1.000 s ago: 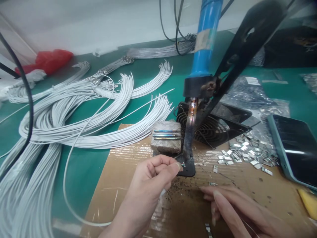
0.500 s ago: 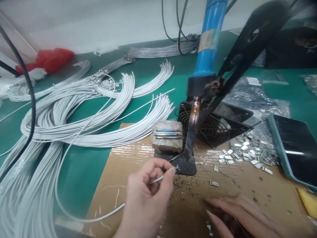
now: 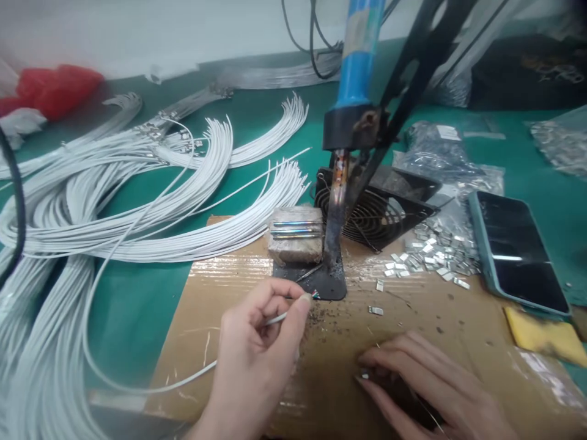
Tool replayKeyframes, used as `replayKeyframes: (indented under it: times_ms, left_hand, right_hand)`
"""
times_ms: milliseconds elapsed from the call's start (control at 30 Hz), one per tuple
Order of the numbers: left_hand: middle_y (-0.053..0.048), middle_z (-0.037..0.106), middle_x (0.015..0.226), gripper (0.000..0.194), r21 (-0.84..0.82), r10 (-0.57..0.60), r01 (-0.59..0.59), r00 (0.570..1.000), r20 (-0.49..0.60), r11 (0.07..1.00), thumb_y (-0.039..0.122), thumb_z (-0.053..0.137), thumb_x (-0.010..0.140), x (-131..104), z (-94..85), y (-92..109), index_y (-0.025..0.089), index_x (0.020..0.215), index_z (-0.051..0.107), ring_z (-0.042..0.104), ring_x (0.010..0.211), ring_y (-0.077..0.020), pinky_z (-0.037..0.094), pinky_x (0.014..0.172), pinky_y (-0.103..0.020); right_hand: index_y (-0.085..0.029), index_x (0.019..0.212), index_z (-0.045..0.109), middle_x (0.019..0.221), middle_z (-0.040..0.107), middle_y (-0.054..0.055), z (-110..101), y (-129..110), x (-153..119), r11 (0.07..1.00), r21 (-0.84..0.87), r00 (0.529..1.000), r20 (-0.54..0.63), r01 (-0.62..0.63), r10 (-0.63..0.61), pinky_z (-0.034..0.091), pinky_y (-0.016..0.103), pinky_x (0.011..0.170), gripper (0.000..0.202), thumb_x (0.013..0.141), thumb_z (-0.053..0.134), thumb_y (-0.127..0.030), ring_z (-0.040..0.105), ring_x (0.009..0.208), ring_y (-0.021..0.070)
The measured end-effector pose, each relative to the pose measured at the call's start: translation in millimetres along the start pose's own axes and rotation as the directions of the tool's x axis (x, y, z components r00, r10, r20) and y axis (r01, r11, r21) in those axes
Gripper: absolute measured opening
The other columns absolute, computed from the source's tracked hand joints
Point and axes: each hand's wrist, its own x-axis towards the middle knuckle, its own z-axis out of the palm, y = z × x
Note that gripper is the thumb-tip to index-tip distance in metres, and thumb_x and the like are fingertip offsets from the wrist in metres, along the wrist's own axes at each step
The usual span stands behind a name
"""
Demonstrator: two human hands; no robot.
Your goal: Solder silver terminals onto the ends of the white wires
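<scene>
My left hand (image 3: 266,342) pinches a white cable (image 3: 197,373) near its end, where short coloured wires (image 3: 315,294) stick out past the fingertips. These wires are in front of the black base plate (image 3: 337,284) of a soldering iron with a blue handle (image 3: 360,73). At the lower right, my right hand (image 3: 426,379) has its thumb and finger closed on a small metal connector (image 3: 365,374). A thin wire (image 3: 428,410) runs through that hand. Another small connector (image 3: 375,311) lies on the cardboard (image 3: 183,342) between the hands.
A block (image 3: 296,247) with metallic strips stands beside the iron's tip. Behind is a black fan (image 3: 376,214). Loose connectors (image 3: 440,250), a phone (image 3: 518,250) and a yellow sponge (image 3: 545,333) lie right. White cable bundles (image 3: 137,238) cover the left.
My right hand has closed its thumb and finger on the small connector that lay on the cardboard. The whole view has shifted; my left hand still holds the cable.
</scene>
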Motion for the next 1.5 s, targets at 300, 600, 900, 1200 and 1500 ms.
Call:
replayKeyframes:
  times_ms: [300, 600, 900, 1200, 1500]
  left_hand:
    - [0.006, 0.048, 0.057, 0.017, -0.104, -0.044, 0.035, 0.995, -0.086, 0.994, 0.032, 0.076, 0.087, -3.8, 8.8, 6.9, 0.017, 0.081, 0.071, 0.037, 0.053, -0.0084, 0.027, 0.050, -0.017]
    - [0.006, 0.056, 0.057, 0.018, -0.133, -0.094, 0.083, 0.992, -0.080, 0.988, 0.032, 0.077, 0.083, -8.0, 12.4, 10.9, 0.017, 0.076, 0.070, 0.047, 0.053, -0.0080, 0.036, 0.050, -0.015]
    - [-0.001, 0.071, 0.067, 0.018, -0.169, -0.160, 0.162, 0.987, 0.028, 0.972, 0.027, 0.083, 0.077, -7.8, 7.4, 14.3, 0.017, 0.069, 0.070, 0.056, 0.061, -0.0112, 0.041, 0.055, -0.018]
    - [-0.006, 0.078, 0.084, 0.020, -0.193, -0.140, 0.157, 0.985, 0.097, 0.969, 0.029, 0.084, 0.080, -9.5, 7.4, 13.7, 0.018, 0.071, 0.069, 0.068, 0.070, -0.0160, 0.049, 0.059, -0.021]
    - [-0.004, 0.076, 0.082, 0.021, -0.242, -0.142, 0.152, 0.988, 0.059, 0.958, 0.025, 0.086, 0.078, -11.1, 12.2, 12.5, 0.018, 0.069, 0.068, 0.069, 0.070, -0.0136, 0.051, 0.062, -0.017]
  right_hand:
    - [-0.021, 0.105, 0.065, 0.089, 0.070, 0.001, -7.0, -8.3, -2.5, 0.996, 0.046, 0.993, 0.094, -0.073, 0.069, 0.060, 0.023, 0.073, 0.012, 0.099, 0.066, -0.012, 0.070, 0.079, 0.0143]
    - [-0.028, 0.097, 0.074, 0.084, 0.078, -0.004, -3.1, -13.9, -0.1, 0.956, 0.131, 0.961, -0.057, -0.261, 0.270, 0.061, 0.014, 0.067, 0.003, 0.097, 0.072, -0.027, 0.077, 0.069, 0.0125]
    - [-0.026, 0.086, 0.083, 0.061, 0.074, -0.001, 3.9, -31.2, 41.6, 0.552, 0.639, 0.731, 0.025, -0.536, 0.682, 0.057, 0.010, 0.051, 0.016, 0.088, 0.082, -0.041, 0.072, 0.051, 0.0129]
    - [-0.021, 0.081, 0.084, 0.055, 0.065, 0.002, 7.5, -42.8, 59.3, 0.556, 0.618, 0.684, -0.041, -0.555, 0.729, 0.054, 0.022, 0.040, 0.040, 0.079, 0.083, -0.061, 0.065, 0.047, 0.0188]
    - [-0.022, 0.081, 0.084, 0.051, 0.061, 0.001, 9.8, -38.9, 58.5, 0.581, 0.580, 0.665, -0.088, -0.570, 0.741, 0.050, 0.022, 0.036, 0.050, 0.075, 0.080, -0.071, 0.063, 0.045, 0.0191]
